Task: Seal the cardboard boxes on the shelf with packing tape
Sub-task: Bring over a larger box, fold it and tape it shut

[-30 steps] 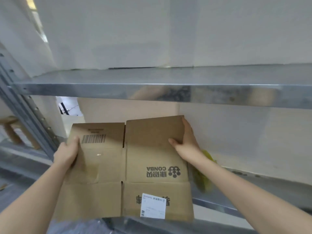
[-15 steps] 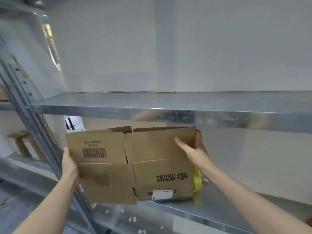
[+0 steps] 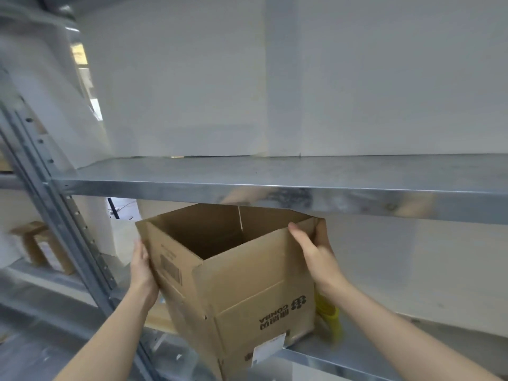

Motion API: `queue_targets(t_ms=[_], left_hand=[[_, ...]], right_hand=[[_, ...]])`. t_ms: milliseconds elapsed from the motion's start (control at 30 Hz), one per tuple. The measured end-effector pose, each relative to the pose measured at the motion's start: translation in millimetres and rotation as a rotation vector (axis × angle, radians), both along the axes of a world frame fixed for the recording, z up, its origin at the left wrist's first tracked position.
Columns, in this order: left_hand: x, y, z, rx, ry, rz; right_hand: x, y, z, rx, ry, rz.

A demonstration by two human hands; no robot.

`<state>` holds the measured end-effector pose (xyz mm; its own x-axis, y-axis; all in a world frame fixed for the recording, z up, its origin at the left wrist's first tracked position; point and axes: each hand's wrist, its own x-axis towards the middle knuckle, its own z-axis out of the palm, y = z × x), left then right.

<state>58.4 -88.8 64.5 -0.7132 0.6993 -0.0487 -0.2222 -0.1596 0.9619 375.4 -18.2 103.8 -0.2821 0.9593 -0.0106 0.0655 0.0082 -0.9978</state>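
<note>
A brown cardboard box (image 3: 247, 287) stands opened into a square tube on the lower metal shelf (image 3: 357, 353), its top open, one corner pointing at me and jutting past the shelf's front edge. My left hand (image 3: 141, 266) presses flat against the box's left side, by the barcode. My right hand (image 3: 313, 243) grips the top right corner, thumb on the front face and fingers behind the edge. A yellow roll of packing tape (image 3: 328, 317) stands on the shelf just right of the box, partly hidden by my right forearm.
The upper metal shelf (image 3: 275, 185) hangs right above the box's open top. A perforated grey upright (image 3: 63, 224) runs diagonally at the left. A wooden stool (image 3: 38, 246) stands beyond it. White wall panels back both shelves.
The flattened box has been pushed open into a square tube and turned corner-on to me. Both hands stayed on its left and right sides. The camera has tilted upward.
</note>
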Motion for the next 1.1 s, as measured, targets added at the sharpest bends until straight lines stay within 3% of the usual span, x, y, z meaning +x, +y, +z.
queue_targets(t_ms=[100, 533, 967, 1100], left_hand=[[7, 7, 9, -0.034, -0.005, -0.046], [17, 13, -1, -0.160, 0.157, -0.025], [16, 1, 2, -0.201, 0.259, -0.090], [13, 5, 2, -0.209, 0.233, -0.008]], right_hand=[[-11, -3, 4, -0.045, -0.051, 0.061], [-28, 1, 10, 0.155, 0.058, 0.037], [-30, -3, 0, 0.396, -0.027, 0.035], [-28, -2, -2, 0.418, -0.036, 0.014]])
